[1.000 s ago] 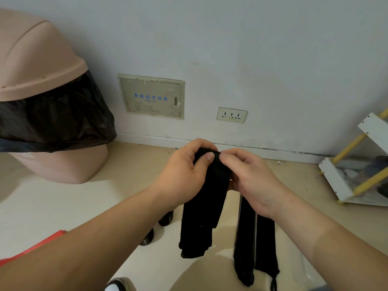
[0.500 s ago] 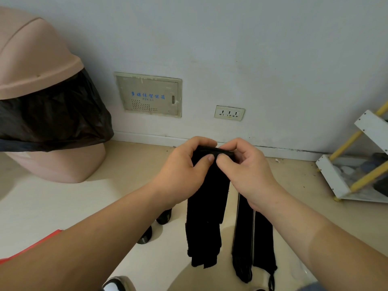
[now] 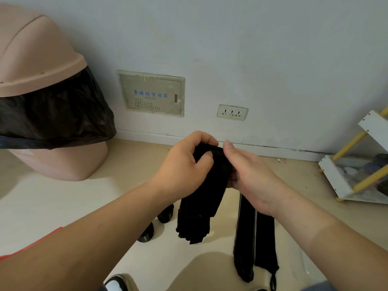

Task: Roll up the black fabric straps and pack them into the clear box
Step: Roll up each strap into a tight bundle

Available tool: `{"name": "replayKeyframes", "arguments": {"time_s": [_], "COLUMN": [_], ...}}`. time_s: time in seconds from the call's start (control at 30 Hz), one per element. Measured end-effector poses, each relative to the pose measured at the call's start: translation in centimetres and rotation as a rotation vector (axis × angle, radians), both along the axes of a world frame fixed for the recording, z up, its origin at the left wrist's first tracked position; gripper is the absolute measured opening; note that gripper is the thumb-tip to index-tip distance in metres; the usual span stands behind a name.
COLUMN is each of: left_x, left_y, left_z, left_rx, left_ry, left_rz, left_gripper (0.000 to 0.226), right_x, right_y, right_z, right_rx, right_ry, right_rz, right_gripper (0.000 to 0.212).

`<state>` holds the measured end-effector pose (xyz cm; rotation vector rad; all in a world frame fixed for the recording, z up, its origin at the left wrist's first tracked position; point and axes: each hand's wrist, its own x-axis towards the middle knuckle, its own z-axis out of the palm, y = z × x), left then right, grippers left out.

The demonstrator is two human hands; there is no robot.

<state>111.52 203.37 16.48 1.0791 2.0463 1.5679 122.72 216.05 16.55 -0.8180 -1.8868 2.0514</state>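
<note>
The top end of a black fabric strap [image 3: 201, 192] is pinched by the left hand [image 3: 184, 164] and right hand [image 3: 247, 171] above the floor [image 3: 63, 206], the rest hanging. Rolling is judged just begun; tight, even turns are needed next. The clear box cannot be told.
</note>
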Motion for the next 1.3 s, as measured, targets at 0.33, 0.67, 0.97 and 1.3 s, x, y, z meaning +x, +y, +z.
{"name": "replayKeyframes", "arguments": {"time_s": [0.33, 0.67, 0.97, 1.3], "left_x": [0.4, 0.5, -0.4, -0.5], "left_y": [0.2, 0.8, 1.0, 0.8], "left_z": [0.1, 0.1, -0.5, -0.4], "left_rx": [0.070, 0.105, 0.034, 0.088], "left_ry": [-0.046, -0.479, -0.862, -0.607], "left_rz": [-0.005, -0.040, -0.153, 0.015], "left_gripper": [0.028, 0.030, 0.033, 0.008], "right_x": [-0.3, 0.0, -0.4, -0.4], "right_y": [-0.1, 0.5, 0.7, 0.5], "right_z": [-0.2, -0.2, -0.3, -0.7], "right_rx": [-0.060, -0.027, 0.232, 0.209], "right_ry": [0.155, 0.171, 0.164, 0.194], "right_rz": [-0.140, -0.206, -0.242, -0.159], "right_gripper": [0.017, 0.027, 0.041, 0.034]}}
